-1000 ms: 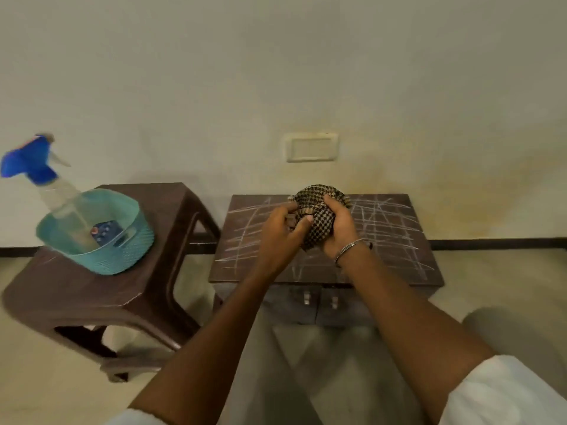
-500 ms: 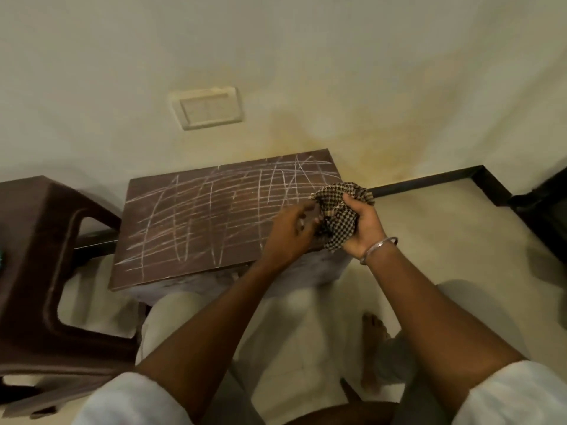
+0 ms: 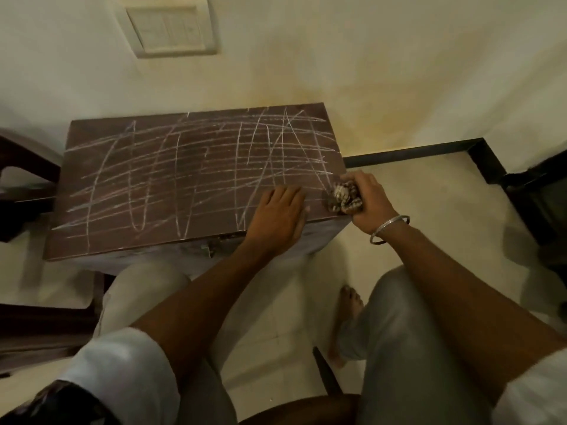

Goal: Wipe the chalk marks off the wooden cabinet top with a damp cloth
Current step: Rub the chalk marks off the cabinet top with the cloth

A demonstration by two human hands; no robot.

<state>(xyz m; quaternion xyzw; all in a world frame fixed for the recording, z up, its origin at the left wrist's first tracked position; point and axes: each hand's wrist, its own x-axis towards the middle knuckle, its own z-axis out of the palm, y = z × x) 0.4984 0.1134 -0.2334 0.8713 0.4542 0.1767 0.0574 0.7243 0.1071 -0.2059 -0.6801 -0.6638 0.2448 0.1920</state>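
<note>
Head view, cabinet top: We see the brown wooden cabinet top against the wall. Its long side runs left to right.
Head view, chalk marks: White chalk marks cross almost the whole top. We think nothing is wiped off yet.
Head view, cloth: The checked cloth is bunched in a ball at the front right corner of the top. It looks like it touches the wood, but the blur leaves us unsure.
Head view, right hand: The right hand has its fingers curled tight round the cloth. A metal bangle sits on that wrist.
Head view, left hand: The left hand lies flat on the top, just left of the cloth. Its fingers are straight and it holds nothing.
Head view, way to go: All the chalk lies left of the cloth and back toward the wall. We think the right hand must push the cloth left, along the long side. The left hand sits in that path.
Head view, other things: A switch plate is on the wall. A dark stool stands at the left.
</note>
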